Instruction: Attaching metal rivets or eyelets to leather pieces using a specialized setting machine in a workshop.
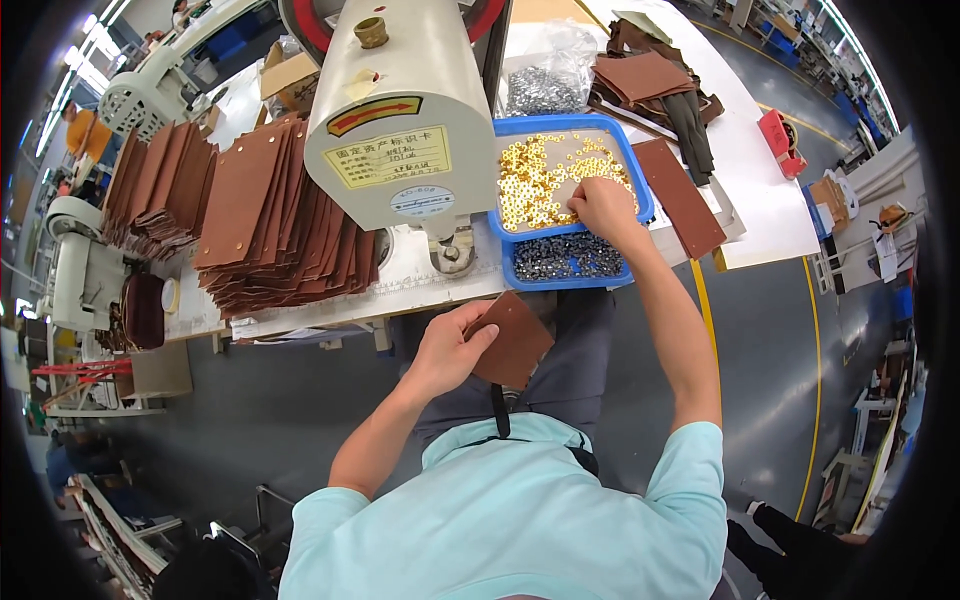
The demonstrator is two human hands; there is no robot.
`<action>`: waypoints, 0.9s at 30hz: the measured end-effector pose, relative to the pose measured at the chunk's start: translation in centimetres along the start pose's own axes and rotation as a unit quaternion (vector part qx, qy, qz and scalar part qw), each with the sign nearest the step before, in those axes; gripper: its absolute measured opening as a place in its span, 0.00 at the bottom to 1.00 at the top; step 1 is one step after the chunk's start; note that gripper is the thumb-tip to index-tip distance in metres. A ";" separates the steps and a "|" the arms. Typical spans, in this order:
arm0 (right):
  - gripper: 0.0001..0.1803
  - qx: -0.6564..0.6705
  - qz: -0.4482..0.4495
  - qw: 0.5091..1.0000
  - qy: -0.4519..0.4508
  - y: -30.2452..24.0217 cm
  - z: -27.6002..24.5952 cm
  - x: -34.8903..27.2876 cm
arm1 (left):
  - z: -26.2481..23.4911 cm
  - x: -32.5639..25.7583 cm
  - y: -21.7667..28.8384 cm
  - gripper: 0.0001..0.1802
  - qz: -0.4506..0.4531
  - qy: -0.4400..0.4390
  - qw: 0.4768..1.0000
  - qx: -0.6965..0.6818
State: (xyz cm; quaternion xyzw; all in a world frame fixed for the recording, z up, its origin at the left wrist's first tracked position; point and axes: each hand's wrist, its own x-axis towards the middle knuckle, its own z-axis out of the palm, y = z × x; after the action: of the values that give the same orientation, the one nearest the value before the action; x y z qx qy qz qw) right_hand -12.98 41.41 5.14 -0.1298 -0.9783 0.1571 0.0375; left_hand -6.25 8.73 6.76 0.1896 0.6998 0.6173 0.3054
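Observation:
My left hand [446,350] grips a brown leather piece [522,345] above my lap, thumb on top and fingers underneath. A small hole or stud shows near its upper corner. At the bench my right hand [606,212] reaches into a blue tray [648,200] strewn with small gold ring-like fasteners [525,190]. Its fingers are pinched together at the tray floor; whatever is between them is hidden. Just nearer to me, another blue tray [520,279] contains dark metal fasteners [570,256]. The white press machine [410,110] stands left of the trays, its lower tool [452,255] beneath the head.
Stacked brown leather pieces [255,210] cover the bench left of the machine, some with gold studs. Beyond the trays lie a plastic bag of silver fasteners [545,90] and piled leather [645,78]. A long brown strip [680,200] and a red box [780,140] are at right.

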 end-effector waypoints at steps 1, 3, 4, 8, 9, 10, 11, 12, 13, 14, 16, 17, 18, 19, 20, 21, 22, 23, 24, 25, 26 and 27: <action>0.10 0.000 0.000 1.000 0.000 0.2 0.1 -0.2 | 0.0 0.1 0.1 0.18 -0.013 -0.009 0.999 -0.030; 0.11 0.075 -0.028 0.989 0.125 0.8 0.2 -0.8 | 0.1 0.4 -0.2 0.19 -0.024 -0.020 0.996 -0.085; 0.11 0.076 -0.028 0.989 0.124 0.4 -0.3 -1.3 | 0.0 0.5 -0.4 0.20 -0.035 -0.026 0.989 -0.140; 0.09 0.288 0.004 0.948 0.136 -3.9 -3.1 -6.7 | -0.2 0.0 1.0 0.21 -0.078 -0.012 0.977 -0.199; 0.07 0.315 -0.035 0.941 0.119 -5.2 -3.5 -8.7 | -0.3 -0.6 1.4 0.22 -0.089 -0.010 0.979 -0.185; 0.05 0.339 -0.065 0.933 0.102 -6.1 -3.5 -10.7 | -0.2 -0.6 1.6 0.22 -0.107 -0.014 0.979 -0.171; 0.04 0.371 -0.094 0.919 0.091 -6.9 -3.0 -12.5 | -0.1 -0.6 1.5 0.22 -0.109 -0.015 0.979 -0.172; 0.07 0.379 -0.093 0.919 0.054 -7.7 -3.0 -14.2 | 0.1 -0.7 1.5 0.22 -0.110 -0.026 0.978 -0.176; 0.08 0.355 -0.138 0.923 0.049 -8.4 -3.1 -15.3 | 0.3 -0.9 1.4 0.22 -0.112 -0.033 0.977 -0.179; 0.07 0.360 -0.145 0.921 0.046 -8.7 -2.9 -16.4 | 0.5 -1.1 1.5 0.22 -0.115 -0.036 0.976 -0.180; 0.07 0.364 -0.150 0.918 0.041 -9.0 -2.5 -17.6 | 0.8 -1.5 1.9 0.22 -0.110 -0.058 0.978 -0.166; 0.07 0.358 -0.177 0.915 0.061 -9.1 -2.2 -18.0 | 1.0 -1.6 1.9 0.22 -0.112 -0.059 0.978 -0.167; 0.08 0.350 -0.205 0.910 0.081 -9.0 -2.0 -18.3 | 1.3 -1.8 1.9 0.22 -0.090 -0.055 0.981 -0.164; 0.08 0.350 -0.204 0.911 0.081 -9.1 -2.0 -18.6 | 1.4 -1.8 1.9 0.22 -0.068 -0.049 0.984 -0.160; 0.08 0.365 -0.190 0.908 0.077 -9.1 -2.0 -18.8 | 1.3 -1.9 1.8 0.22 -0.069 -0.050 0.983 -0.160; 0.09 0.379 -0.175 0.906 0.074 -9.2 -2.1 -18.8 | 1.1 -1.9 1.6 0.22 -0.073 -0.061 0.982 -0.160; 0.09 0.378 -0.175 0.906 0.073 -9.2 -2.2 -18.8 | 1.0 -1.9 1.5 0.22 -0.076 -0.073 0.981 -0.160; 0.09 0.385 -0.162 0.907 0.056 -9.2 -2.4 -18.8 | 0.9 -1.9 1.6 0.22 -0.076 -0.072 0.981 -0.161; 0.09 0.392 -0.150 0.907 0.039 -9.3 -2.5 -18.7 | 0.8 -2.0 1.9 0.22 -0.066 -0.077 0.985 -0.137; 0.09 0.392 -0.152 0.906 0.038 -9.3 -2.5 -18.6 | 0.7 -2.1 2.0 0.22 -0.056 -0.080 0.989 -0.113; 0.10 0.409 -0.138 0.902 0.021 -9.3 -2.4 -18.5 | 0.7 -2.2 2.0 0.22 -0.054 -0.076 0.989 -0.113; 0.12 0.426 -0.127 0.896 0.003 -9.5 -2.4 -18.3 | 0.7 -2.4 2.0 0.23 -0.027 -0.070 0.992 -0.101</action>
State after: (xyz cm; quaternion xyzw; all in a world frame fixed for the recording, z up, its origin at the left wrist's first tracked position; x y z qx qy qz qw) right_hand 2.60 28.60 9.79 0.0233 -0.8258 0.5522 0.1119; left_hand -4.23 8.05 9.16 0.1818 0.6153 0.6617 0.3881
